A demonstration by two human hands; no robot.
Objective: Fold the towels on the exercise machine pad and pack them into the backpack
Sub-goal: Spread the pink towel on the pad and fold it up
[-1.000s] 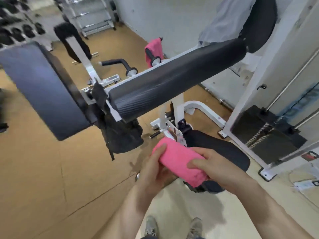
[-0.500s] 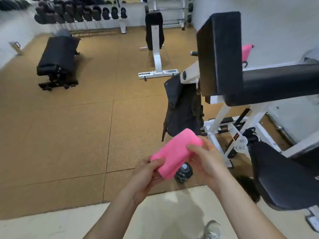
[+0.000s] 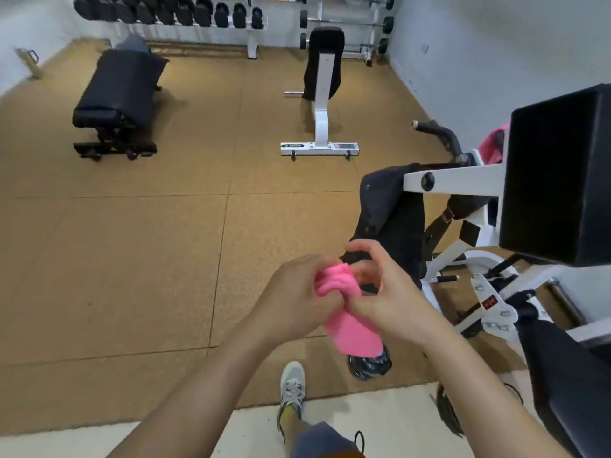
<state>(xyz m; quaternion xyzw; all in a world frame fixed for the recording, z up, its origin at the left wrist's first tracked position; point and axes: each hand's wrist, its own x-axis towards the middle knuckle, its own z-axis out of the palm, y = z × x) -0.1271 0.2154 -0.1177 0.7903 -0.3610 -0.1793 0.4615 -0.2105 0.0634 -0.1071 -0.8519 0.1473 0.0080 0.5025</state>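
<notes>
A rolled pink towel [image 3: 355,335] stands nearly upright between both hands in the lower middle. My left hand [image 3: 294,300] grips its upper end from the left. My right hand [image 3: 386,295] curls round it from the right, its fingers over the bunched top. Just behind the hands a black backpack [image 3: 391,216] hangs from the white frame of the exercise machine [image 3: 459,180]. The machine's black pad [image 3: 558,180] fills the right edge. A second pink towel [image 3: 491,145] shows behind the pad, mostly hidden.
A dark bottle [image 3: 368,365] lies on the brown floor below the towel. My shoe [image 3: 292,391] stands beside it. A black bench [image 3: 119,94] and a white-framed seat [image 3: 322,90] stand further off, with a dumbbell rack [image 3: 172,11] along the back wall.
The view has swung left and forward toward the hanging backpack. The towel has turned from lying across my hands to standing on end, and both hands have closed in on its top.
</notes>
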